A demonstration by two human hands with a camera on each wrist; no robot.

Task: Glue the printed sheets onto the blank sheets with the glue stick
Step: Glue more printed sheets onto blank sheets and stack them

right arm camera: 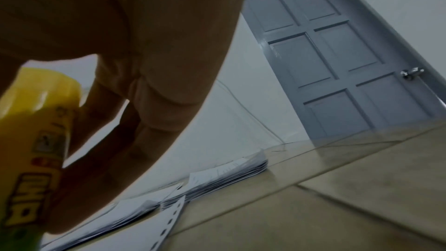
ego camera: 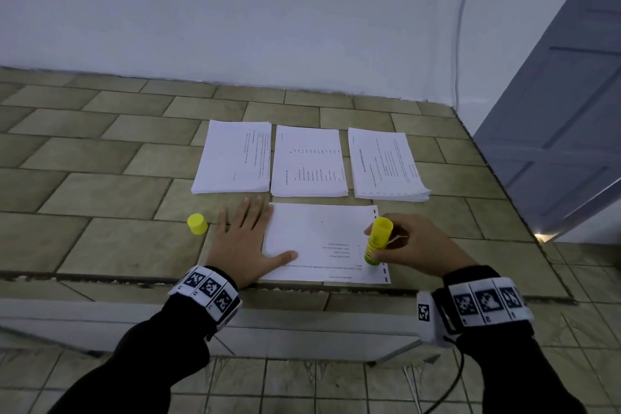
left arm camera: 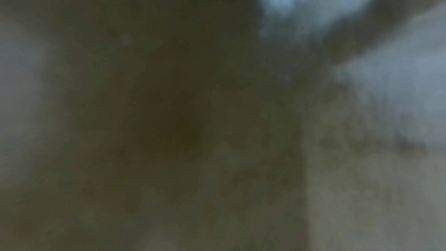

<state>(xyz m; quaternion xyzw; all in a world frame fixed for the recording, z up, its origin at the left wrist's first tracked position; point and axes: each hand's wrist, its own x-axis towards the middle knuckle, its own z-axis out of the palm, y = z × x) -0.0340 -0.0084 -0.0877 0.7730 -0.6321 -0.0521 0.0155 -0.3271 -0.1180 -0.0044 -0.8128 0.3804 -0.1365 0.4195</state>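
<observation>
A printed sheet [ego camera: 319,239] with punched holes down its right edge lies near the front of the tiled surface. My left hand [ego camera: 245,239] lies flat, fingers spread, thumb pressing the sheet's left side. My right hand [ego camera: 406,242] grips a yellow glue stick [ego camera: 378,240], upside down with its tip on the sheet's lower right corner. In the right wrist view the glue stick [right arm camera: 38,140] sits at the left under my fingers [right arm camera: 154,106], and the sheet's punched edge [right arm camera: 169,222] shows below. The yellow cap [ego camera: 197,223] stands left of my left hand. The left wrist view is a dark blur.
Three stacks of printed paper lie in a row behind the sheet: left [ego camera: 235,158], middle [ego camera: 307,161], right [ego camera: 386,165]. A white wall rises behind them, with a cable [ego camera: 460,27] running down it. A grey door [ego camera: 564,111] stands at the right. The surface's front edge [ego camera: 100,277] runs below my hands.
</observation>
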